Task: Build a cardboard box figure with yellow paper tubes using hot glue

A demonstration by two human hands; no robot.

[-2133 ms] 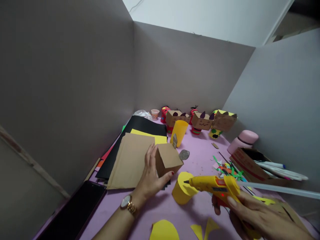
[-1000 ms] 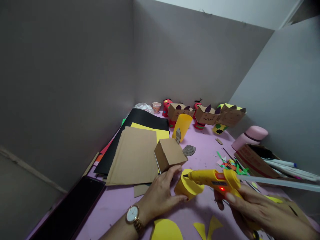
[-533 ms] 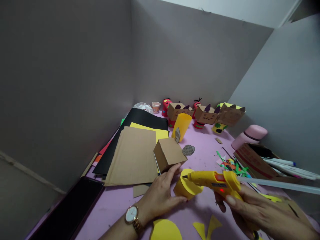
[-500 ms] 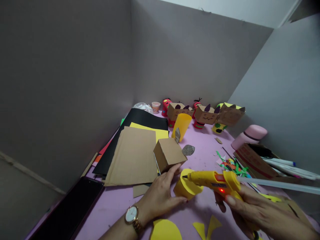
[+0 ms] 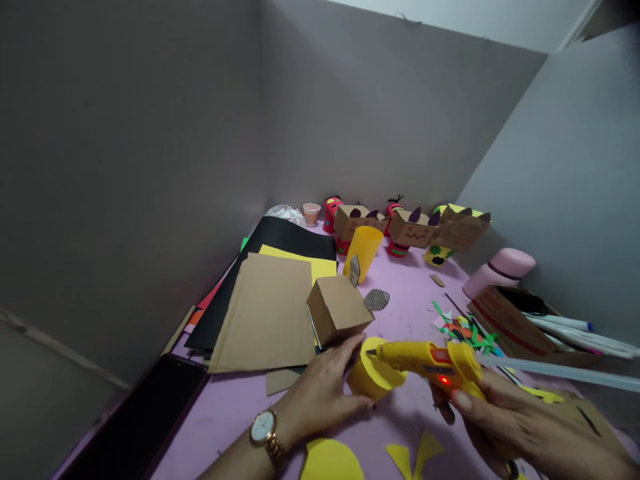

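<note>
My left hand (image 5: 334,380), with a watch on its wrist, curls its thumb and fingers around the near left side of a short yellow paper cylinder (image 5: 370,385). A yellow disc (image 5: 387,370) covers the cylinder's top. In my right hand (image 5: 500,413) is a yellow hot glue gun (image 5: 430,360), its red light lit and a clear glue stick (image 5: 560,375) jutting from the back. The gun's dark nozzle points left, at the top of the disc; whether it touches cannot be told. Just behind my left fingers stands a small cardboard box (image 5: 340,310).
Cardboard (image 5: 270,313) lies over black and yellow sheets at left, near a dark phone-like slab (image 5: 135,420). An orange-yellow tube (image 5: 364,252) and cardboard-headed figures (image 5: 413,230) stand behind. At right are paper scraps (image 5: 465,333), a pen box (image 5: 515,323) and a pink bottle (image 5: 500,270).
Almost nothing differs. My left fingertips have shifted very slightly along the yellow cylinder; the glue gun's nozzle stays over the disc.
</note>
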